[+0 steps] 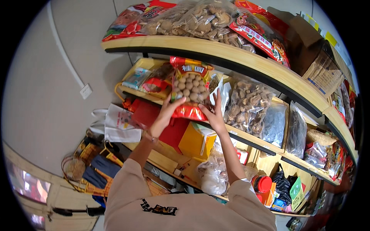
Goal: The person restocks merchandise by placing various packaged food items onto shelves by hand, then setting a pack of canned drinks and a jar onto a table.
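Between my two hands is a red plastic bag of dried longans (190, 86), with round brown fruit showing through its clear window. My left hand (167, 114) grips the bag's lower left side, thumb across the front. On the lower right side, my right hand (214, 114) has its thumb on the front and its fingers raised along the edge. The bag is held in front of the middle shelf (156, 99). Behind it on that shelf lie a red-labelled packet (157, 83) and a white bag (221, 93).
Clear bags of dried mushrooms (245, 106) stand right on the middle shelf. The top shelf's edge (202, 47) juts out above, loaded with more bags and a cardboard box (323, 72). Below are a yellow box (198, 141) and a red-lidded jar (263, 184). A white tote bag (120, 124) hangs left.
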Tool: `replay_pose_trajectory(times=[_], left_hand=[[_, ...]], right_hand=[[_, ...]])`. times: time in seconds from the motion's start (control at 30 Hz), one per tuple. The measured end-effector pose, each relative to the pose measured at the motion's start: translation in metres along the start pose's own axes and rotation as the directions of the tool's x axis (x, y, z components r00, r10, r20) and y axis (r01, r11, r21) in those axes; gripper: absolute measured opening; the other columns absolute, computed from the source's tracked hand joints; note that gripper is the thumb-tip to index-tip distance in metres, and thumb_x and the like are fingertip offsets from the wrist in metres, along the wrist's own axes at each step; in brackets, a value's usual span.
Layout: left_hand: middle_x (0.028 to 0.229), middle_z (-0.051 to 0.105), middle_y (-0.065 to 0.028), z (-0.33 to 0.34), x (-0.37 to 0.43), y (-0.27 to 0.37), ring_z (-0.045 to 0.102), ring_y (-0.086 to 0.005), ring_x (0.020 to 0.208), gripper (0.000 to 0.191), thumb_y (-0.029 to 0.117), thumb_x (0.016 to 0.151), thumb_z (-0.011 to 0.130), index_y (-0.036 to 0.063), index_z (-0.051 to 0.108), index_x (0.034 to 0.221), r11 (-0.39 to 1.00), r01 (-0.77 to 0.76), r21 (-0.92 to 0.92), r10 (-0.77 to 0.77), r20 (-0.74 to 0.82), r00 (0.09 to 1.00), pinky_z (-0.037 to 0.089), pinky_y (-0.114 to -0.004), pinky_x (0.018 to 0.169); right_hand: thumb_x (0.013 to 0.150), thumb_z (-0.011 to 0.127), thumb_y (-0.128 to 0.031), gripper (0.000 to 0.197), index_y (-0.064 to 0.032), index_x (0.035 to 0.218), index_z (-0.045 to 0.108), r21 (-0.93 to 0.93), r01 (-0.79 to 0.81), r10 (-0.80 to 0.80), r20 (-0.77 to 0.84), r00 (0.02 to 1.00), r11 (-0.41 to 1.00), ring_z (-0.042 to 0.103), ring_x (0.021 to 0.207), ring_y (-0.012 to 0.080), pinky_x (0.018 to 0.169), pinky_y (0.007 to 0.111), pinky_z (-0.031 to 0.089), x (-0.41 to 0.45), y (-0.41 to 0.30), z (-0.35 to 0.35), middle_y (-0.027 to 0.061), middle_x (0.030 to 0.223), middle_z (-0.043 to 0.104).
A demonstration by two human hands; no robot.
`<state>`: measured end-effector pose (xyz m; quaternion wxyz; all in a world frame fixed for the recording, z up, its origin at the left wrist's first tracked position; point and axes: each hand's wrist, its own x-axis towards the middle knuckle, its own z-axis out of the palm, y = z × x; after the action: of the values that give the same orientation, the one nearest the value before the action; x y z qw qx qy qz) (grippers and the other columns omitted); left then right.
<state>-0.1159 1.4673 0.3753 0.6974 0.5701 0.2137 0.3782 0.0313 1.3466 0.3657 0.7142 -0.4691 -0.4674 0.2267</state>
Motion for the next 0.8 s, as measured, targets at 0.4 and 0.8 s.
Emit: replay_pose_trajectory(times=[0.4, 0.8], left_hand=[[0.123, 0.043, -0.0181, -0.024, 0.112, -0.031, 0.039, -0.026, 0.115, 0.05, 0.031, 0.088, 0.046, -0.0017, 0.035, 0.124, 0.645, -0.474, 0.599, 0.605, -0.022, 0.796, 0.029, -0.031, 0.095], [0.116, 0.04, -0.009, 0.023, -0.142, -0.166, 0.04, -0.0156, 0.104, 0.034, 0.016, 0.09, 0.041, 0.0015, 0.035, 0.121, 0.904, -0.197, 0.379, 0.274, -0.162, 0.948, 0.031, -0.027, 0.088]], right_hand=[[0.074, 0.053, 0.004, 0.032, 0.0004, 0.106, 0.052, -0.047, 0.069, -0.068, 0.016, 0.998, 0.997, 0.047, 0.073, 0.0082, 0.07, 0.022, 0.04, -0.039, -0.123, -0.015, 0.0086, 0.102, 0.055], [0.07, 0.058, -0.013, 0.02, -0.0029, 0.086, 0.052, 0.212, 0.767, -0.785, -0.001, 0.619, 0.605, 0.042, 0.059, 0.0127, 0.056, 0.023, 0.035, -0.088, -0.232, -0.087, 0.0072, 0.071, 0.05]])
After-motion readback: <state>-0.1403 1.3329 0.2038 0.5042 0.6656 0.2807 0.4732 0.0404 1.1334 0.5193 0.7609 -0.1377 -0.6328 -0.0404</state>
